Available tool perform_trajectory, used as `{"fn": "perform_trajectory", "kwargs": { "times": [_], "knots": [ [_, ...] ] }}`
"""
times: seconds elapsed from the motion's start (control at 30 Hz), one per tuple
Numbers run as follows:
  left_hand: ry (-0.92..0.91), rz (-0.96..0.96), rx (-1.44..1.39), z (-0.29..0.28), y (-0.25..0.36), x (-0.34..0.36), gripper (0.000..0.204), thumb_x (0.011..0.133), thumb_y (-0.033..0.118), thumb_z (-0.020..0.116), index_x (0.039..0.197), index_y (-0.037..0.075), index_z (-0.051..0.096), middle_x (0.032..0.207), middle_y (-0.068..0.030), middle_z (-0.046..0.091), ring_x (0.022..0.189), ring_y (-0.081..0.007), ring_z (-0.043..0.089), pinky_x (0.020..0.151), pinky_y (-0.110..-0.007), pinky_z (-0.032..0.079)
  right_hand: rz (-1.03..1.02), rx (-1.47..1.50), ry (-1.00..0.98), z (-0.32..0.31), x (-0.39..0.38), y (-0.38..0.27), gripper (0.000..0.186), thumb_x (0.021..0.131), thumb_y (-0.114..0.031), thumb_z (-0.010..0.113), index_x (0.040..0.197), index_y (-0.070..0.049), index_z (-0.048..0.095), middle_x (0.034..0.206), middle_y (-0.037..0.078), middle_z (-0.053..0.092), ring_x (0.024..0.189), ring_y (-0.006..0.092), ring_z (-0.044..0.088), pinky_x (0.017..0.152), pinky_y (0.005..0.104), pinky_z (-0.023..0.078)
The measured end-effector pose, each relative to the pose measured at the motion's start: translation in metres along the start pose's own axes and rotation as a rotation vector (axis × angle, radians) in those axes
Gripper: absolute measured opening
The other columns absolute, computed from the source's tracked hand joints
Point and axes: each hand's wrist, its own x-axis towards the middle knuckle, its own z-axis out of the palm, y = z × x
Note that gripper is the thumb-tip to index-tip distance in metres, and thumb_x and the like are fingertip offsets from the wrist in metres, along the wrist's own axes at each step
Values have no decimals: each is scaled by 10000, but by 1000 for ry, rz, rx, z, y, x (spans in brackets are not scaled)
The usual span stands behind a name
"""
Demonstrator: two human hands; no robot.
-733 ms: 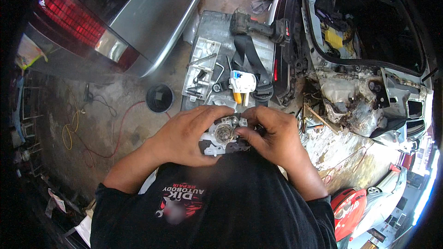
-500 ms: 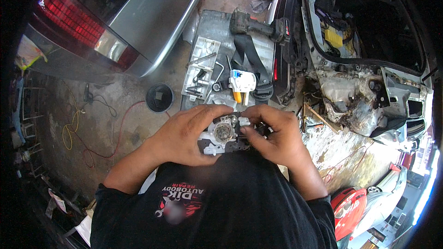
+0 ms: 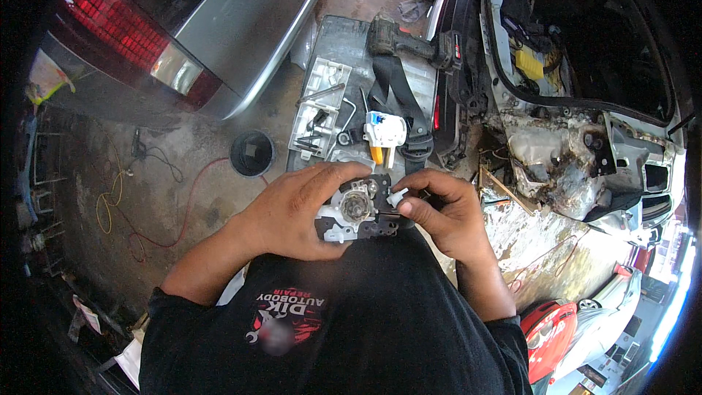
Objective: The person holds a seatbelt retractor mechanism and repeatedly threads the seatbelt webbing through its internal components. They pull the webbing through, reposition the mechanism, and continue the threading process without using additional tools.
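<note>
In front of my chest, my left hand (image 3: 292, 208) is wrapped round a small mechanism (image 3: 357, 207), with a round metal core, white plastic parts and a dark metal plate. The thumb lies along its near side and the fingers over the far side. My right hand (image 3: 450, 216) pinches a small white plastic piece (image 3: 395, 197) between thumb and forefinger, just off the plate's right edge. Just beyond my hands lies a white plastic unit (image 3: 385, 130) with blue and orange parts. A black belt strap (image 3: 398, 88) runs beside it.
Across the grey work surface (image 3: 344, 33) lie a black cordless power tool (image 3: 409, 45) and a white compartment tray (image 3: 319, 102) with small tools. A black bucket (image 3: 252, 153) stands left on the floor near a red cable (image 3: 179, 230). Car bodies flank both sides.
My right hand has drawn back to the right, bringing the small white plastic piece off the mechanism's edge. More of the dark plate shows. My left hand keeps its hold.
</note>
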Motion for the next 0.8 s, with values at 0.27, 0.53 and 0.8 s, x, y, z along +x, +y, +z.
{"fn": "perform_trajectory", "kwargs": {
  "times": [0.27,0.53,0.8],
  "knots": [
    [12,94,12,0,-3,3,970,705,262,958,1573,61,575,1407,-217,693,1264,-410,724,1087,-499,585,-18,60,-27,3,4,-4,239,1020,-103,840,1236,-7,798,1102,64,808,1041,117,708,940,309,565],
    [-31,31,-33,-3,-2,5,941,718,255,953,1560,68,578,1396,-206,684,1296,-406,704,1085,-490,578,10,127,-42,1,3,0,280,1023,-47,802,1299,-10,766,1153,42,789,1049,103,685,938,296,554],
    [-16,17,-22,-1,0,2,916,657,202,972,1488,45,620,1408,-203,696,1297,-416,709,1127,-499,566,-76,105,-37,3,0,-2,331,995,9,767,1325,-24,753,1192,45,777,1076,95,675,929,283,544]
  ]
}}
